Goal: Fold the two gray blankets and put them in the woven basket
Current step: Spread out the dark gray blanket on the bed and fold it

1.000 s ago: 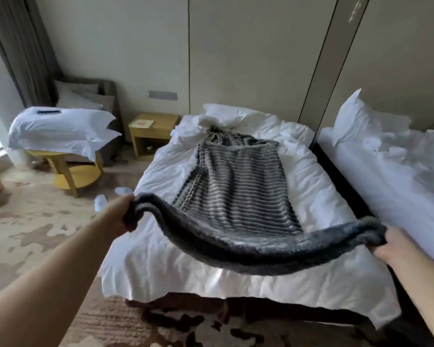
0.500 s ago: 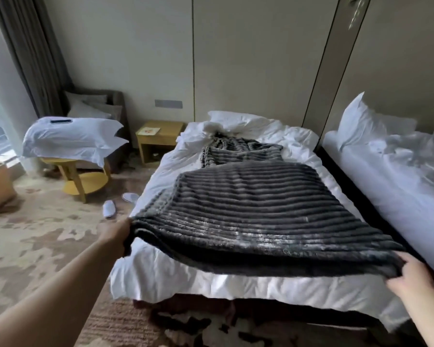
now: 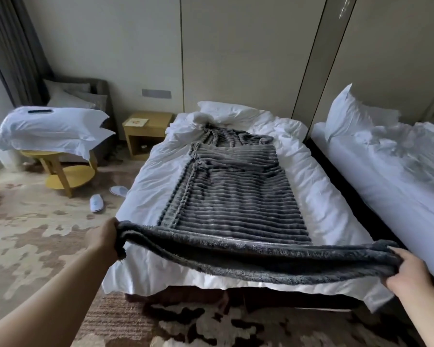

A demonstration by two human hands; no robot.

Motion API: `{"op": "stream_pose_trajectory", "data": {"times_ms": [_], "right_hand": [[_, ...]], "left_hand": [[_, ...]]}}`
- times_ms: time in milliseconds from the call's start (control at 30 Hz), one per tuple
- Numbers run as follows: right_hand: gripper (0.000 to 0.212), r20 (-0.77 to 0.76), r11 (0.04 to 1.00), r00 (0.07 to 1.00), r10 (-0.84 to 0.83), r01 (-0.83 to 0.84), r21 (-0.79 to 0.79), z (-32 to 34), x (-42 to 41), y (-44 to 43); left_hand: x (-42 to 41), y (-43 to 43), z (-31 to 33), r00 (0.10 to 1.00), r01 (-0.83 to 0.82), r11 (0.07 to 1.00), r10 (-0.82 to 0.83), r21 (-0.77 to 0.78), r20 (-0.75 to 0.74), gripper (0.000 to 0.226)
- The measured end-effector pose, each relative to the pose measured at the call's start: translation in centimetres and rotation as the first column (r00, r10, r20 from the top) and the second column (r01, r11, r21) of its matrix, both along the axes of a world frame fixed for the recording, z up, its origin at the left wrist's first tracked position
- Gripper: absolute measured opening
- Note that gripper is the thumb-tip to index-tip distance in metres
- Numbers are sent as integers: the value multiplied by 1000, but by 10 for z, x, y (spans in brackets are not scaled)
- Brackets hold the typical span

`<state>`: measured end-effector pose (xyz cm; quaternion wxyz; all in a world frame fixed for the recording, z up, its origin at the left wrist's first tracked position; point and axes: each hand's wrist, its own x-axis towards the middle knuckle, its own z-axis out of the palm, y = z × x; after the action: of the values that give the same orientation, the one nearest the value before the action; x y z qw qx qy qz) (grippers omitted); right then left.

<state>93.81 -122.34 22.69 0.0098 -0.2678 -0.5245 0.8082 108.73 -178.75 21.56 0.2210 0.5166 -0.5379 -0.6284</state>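
A gray ribbed blanket [image 3: 236, 196] lies lengthwise down the middle of the white bed [image 3: 145, 186], bunched and partly folded over near the pillows. Its near end is lifted off the mattress and stretched across the foot of the bed. My left hand [image 3: 103, 237] grips the left corner of that raised edge. My right hand [image 3: 406, 271] grips the right corner, fingers curled under the fuzzy dark underside. I see only one gray blanket clearly. No woven basket shows in the head view.
A second white bed [image 3: 386, 171] with a pillow stands close on the right. On the left are a yellow nightstand [image 3: 145, 136], a yellow round table [image 3: 65, 171] carrying pillows, an armchair [image 3: 90, 96], and two white slippers [image 3: 105, 199] on the patterned carpet.
The blanket, billowed wide and flat half a second ago, has dropped back into a narrow strip on the bed. Both hands still hold the near corners, stretched across the foot.
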Motion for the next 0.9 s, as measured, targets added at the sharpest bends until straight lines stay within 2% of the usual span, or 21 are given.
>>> {"op": "stream_pose_trajectory", "data": {"times_ms": [67, 167, 300, 467, 567, 600, 667, 700, 767, 800, 900], "right_hand": [[55, 46, 998, 998, -36, 34, 48, -4, 2, -3], [26, 101, 996, 991, -89, 89, 1, -18, 16, -8], [17, 189, 989, 972, -142, 146, -8, -43, 31, -12], [18, 274, 979, 942, -194, 203, -3, -59, 31, -18], [12, 232, 972, 953, -195, 219, -83, -56, 11, -27], [24, 207, 974, 963, -173, 199, -112, -58, 0, -28], [47, 185, 970, 971, -150, 181, -164, -60, -27, -32], [46, 176, 968, 974, -144, 176, -180, -59, -43, -36], [24, 169, 959, 968, -186, 216, -182, -57, -79, -47], [21, 173, 958, 965, -197, 227, -174, -60, -101, -50], [36, 167, 958, 967, -191, 221, -183, -76, -181, -60]], "left_hand": [[2, -6, -11, 1000, 22, 999, -22, 37, 10, 10], [1, -11, -25, 997, 60, 996, -62, 70, 36, 11], [0, -11, -45, 994, 72, 989, -82, 128, 77, 13], [-16, -10, -64, 986, 134, 957, -154, 257, 60, 16], [-38, -13, -66, 990, 123, 941, -138, 314, 23, 16], [-49, -16, -67, 992, 120, 938, -129, 324, 7, 16], [-73, -21, -66, 993, 117, 932, -116, 343, -26, 17], [-87, -23, -64, 993, 114, 931, -106, 347, -43, 18], [-120, -30, -61, 992, 112, 921, -84, 374, -90, 21], [-141, -33, -60, 990, 124, 910, -84, 396, -116, 21], [-217, -43, -61, 981, 166, 891, -104, 423, -166, 30]]}}
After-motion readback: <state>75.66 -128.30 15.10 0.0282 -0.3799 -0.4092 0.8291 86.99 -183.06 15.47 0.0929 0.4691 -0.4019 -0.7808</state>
